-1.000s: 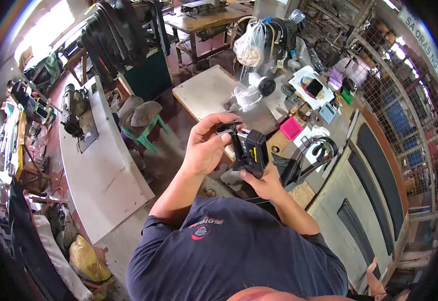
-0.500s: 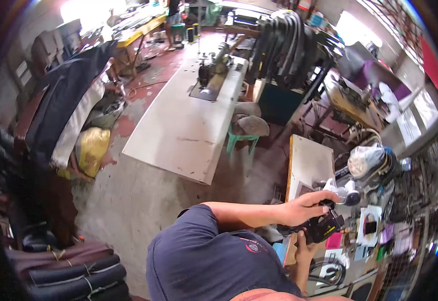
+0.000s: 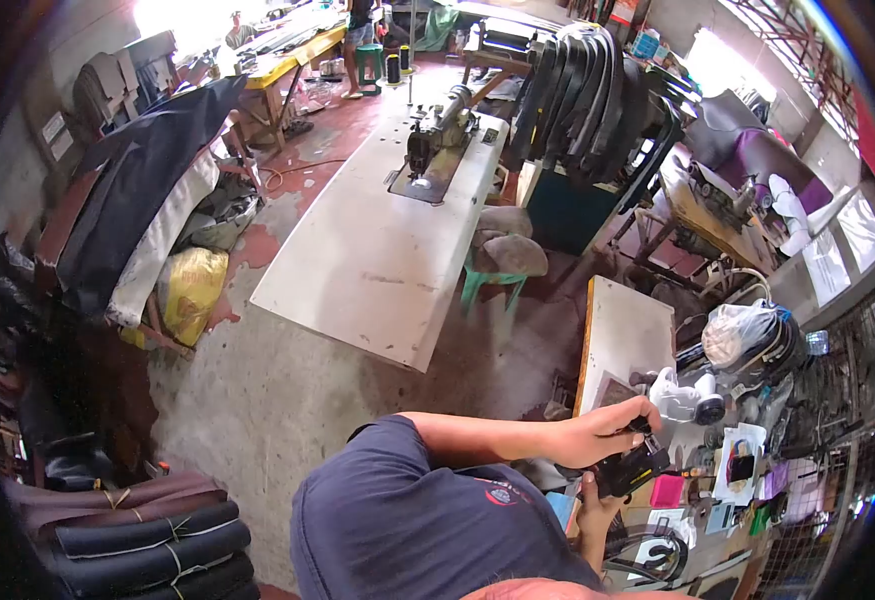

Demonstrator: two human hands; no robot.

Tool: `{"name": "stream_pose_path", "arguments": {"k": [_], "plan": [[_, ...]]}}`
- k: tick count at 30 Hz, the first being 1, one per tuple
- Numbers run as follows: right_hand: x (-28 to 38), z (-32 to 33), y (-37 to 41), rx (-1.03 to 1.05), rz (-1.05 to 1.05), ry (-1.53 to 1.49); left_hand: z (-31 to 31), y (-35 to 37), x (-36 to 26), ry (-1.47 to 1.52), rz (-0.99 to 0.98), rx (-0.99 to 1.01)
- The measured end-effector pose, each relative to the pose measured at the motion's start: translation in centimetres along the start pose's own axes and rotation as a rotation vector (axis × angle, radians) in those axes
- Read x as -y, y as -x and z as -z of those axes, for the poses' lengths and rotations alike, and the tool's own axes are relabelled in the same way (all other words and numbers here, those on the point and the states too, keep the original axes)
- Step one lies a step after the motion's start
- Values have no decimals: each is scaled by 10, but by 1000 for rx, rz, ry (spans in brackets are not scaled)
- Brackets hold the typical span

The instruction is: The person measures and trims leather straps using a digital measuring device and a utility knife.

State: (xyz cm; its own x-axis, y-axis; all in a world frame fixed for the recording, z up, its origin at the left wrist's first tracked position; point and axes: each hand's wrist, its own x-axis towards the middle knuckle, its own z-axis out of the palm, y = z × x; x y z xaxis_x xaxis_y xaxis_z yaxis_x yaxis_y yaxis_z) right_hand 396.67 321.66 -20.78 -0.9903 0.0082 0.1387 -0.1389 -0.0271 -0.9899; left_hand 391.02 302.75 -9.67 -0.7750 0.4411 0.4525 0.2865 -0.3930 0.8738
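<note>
My left hand [image 3: 605, 430] reaches across from a dark sleeve, its fingers curled over the top of a black boxy device [image 3: 629, 472] with small yellow markings. From below, my right hand [image 3: 595, 505] grips the same device, thumb raised against its near side. What kind of device it is I cannot make out. Just beyond my left hand is a white machine part [image 3: 679, 395] with a dark round end. A pink block [image 3: 667, 491] lies right of the device, on the cluttered bench.
A long white table [image 3: 357, 270] carries an industrial sewing machine [image 3: 432, 150]. A green stool [image 3: 497, 275] stands beside it. Dark covers [image 3: 572, 100] hang over a rack. Tied dark rolls [image 3: 147, 535] are stacked lower left. A smaller white tabletop [image 3: 629, 325] adjoins the bench. Another person [image 3: 359, 30] stands far back.
The device and both hands have shifted slightly left in the view, and the device has turned a little. Surroundings have moved slightly with the camera. Both hands keep hold.
</note>
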Motion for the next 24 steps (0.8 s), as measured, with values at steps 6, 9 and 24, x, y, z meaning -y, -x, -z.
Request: {"name": "stream_pose_path", "arguments": {"k": [6, 9, 24], "plan": [[-8, 8, 11, -70, -64, -3, -8, -5, 19, -49, 36, 39], [-31, 28, 19, -73, -129, -42, -14, -7, 24, 19, 139, 99], [34, 15, 27, -41, -52, 138, -30, -17, 40, 135, -110, 190]]}}
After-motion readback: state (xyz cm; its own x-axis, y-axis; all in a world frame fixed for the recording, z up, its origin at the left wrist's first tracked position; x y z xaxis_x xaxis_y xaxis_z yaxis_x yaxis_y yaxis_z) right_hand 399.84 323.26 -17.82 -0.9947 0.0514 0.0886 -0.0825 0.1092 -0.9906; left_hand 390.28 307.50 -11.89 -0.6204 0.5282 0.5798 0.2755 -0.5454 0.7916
